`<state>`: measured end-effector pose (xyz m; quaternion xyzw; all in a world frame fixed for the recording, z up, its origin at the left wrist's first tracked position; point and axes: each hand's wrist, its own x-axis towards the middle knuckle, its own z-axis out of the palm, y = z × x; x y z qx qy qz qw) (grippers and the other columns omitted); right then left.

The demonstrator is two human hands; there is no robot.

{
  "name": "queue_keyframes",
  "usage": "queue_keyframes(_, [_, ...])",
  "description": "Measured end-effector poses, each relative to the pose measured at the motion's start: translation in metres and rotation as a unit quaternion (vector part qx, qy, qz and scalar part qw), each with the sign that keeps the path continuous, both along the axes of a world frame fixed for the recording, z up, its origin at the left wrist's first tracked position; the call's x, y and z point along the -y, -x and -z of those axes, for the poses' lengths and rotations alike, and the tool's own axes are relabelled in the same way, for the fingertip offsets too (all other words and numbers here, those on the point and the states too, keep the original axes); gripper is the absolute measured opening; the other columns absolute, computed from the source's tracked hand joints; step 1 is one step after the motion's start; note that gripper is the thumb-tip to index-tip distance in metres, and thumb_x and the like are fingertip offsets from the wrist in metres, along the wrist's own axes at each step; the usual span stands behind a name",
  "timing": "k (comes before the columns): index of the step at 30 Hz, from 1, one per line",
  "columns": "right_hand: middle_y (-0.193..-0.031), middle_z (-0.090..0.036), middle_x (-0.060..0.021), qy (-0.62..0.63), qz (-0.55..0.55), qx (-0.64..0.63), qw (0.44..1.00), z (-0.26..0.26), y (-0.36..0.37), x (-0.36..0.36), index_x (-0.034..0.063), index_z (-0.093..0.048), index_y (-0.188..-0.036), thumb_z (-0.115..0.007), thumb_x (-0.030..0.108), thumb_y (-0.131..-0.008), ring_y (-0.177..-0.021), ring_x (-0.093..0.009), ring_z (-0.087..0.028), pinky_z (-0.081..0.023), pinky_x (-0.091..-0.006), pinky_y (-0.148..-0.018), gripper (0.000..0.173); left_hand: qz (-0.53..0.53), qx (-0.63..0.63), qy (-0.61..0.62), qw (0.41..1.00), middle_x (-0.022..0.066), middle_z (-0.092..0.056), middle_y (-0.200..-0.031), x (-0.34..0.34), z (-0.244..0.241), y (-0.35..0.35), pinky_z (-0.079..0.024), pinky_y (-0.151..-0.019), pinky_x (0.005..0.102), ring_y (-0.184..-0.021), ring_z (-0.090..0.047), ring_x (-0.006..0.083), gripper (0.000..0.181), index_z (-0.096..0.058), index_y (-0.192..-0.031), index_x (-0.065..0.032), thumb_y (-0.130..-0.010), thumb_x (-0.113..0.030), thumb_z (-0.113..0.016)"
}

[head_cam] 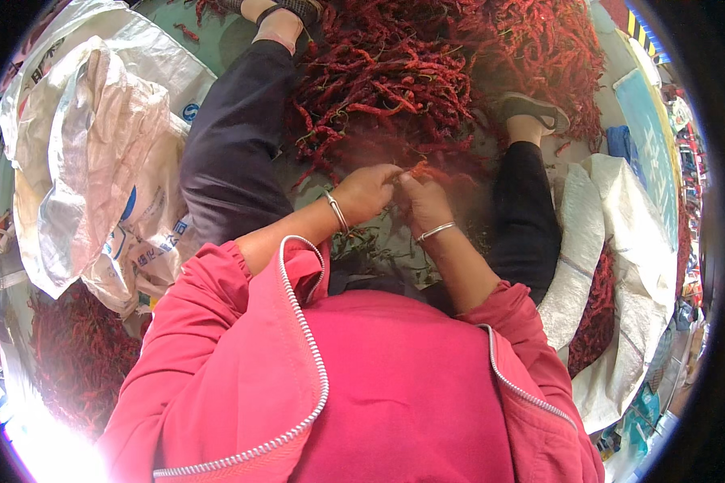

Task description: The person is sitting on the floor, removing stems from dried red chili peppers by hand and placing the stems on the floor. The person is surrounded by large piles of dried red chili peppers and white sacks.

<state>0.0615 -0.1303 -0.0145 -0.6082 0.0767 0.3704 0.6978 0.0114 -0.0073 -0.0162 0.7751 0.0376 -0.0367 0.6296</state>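
Observation:
My left hand and my right hand meet at the fingertips between my spread legs, each with a silver bangle at the wrist. Beside the right fingertips a dried red chili pepper shows, blurred; my right fingers are closed about it. What the left fingers pinch is hidden. Just beyond the hands lies a heap of dried red chili peppers, some with pale stems. Green and brown stems are scattered on the floor under my wrists.
White woven sacks lie crumpled at the left. An open white woven sack at the right holds red chilies. More chilies lie at the lower left, and a larger pile at the upper right. My shoes flank the nearer heap.

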Motion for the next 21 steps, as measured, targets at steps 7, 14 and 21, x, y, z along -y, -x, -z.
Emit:
queue_keyframes(7, [-0.060,-0.043,-0.0008,0.083,-0.056,0.140,0.985,-0.005,-0.006,0.003,0.0014,-0.045,-0.075,-0.054,0.022,-0.071,-0.054,-0.009,-0.039,-0.034,-0.0248,-0.048,0.023,0.009,-0.088,0.050,0.995,0.0014,-0.051,-0.067,-0.007,-0.004,-0.002,-0.040,-0.050,0.0210,-0.054,-0.047,0.0076,0.018,-0.050,-0.087,0.0018,-0.074,-0.008,-0.043])
queue_keyframes(14, [-0.054,-0.039,-0.0003,-0.009,0.090,-0.148,0.985,-0.020,-0.004,-0.011,0.0066,-0.042,-0.071,-0.047,0.022,-0.076,-0.047,-0.011,-0.037,-0.031,-0.0241,-0.038,0.017,0.068,-0.007,-0.066,0.995,0.0085,-0.052,-0.062,-0.002,-0.022,0.000,-0.040,-0.054,0.0261,-0.056,-0.049,0.0131,0.015,-0.053,-0.077,-0.0009,-0.070,-0.012,-0.047])
queue_keyframes(21, [-0.049,-0.033,0.0012,-0.179,0.036,-0.173,0.968,-0.026,-0.021,-0.001,0.0118,-0.037,-0.063,-0.043,0.022,-0.079,-0.042,-0.011,-0.032,-0.030,-0.0267,-0.040,0.020,-0.076,-0.040,0.126,0.988,0.0062,-0.055,-0.066,-0.015,-0.018,-0.005,-0.041,-0.054,0.0239,-0.057,-0.051,0.0118,0.020,-0.052,-0.082,0.0023,-0.072,-0.013,-0.045])
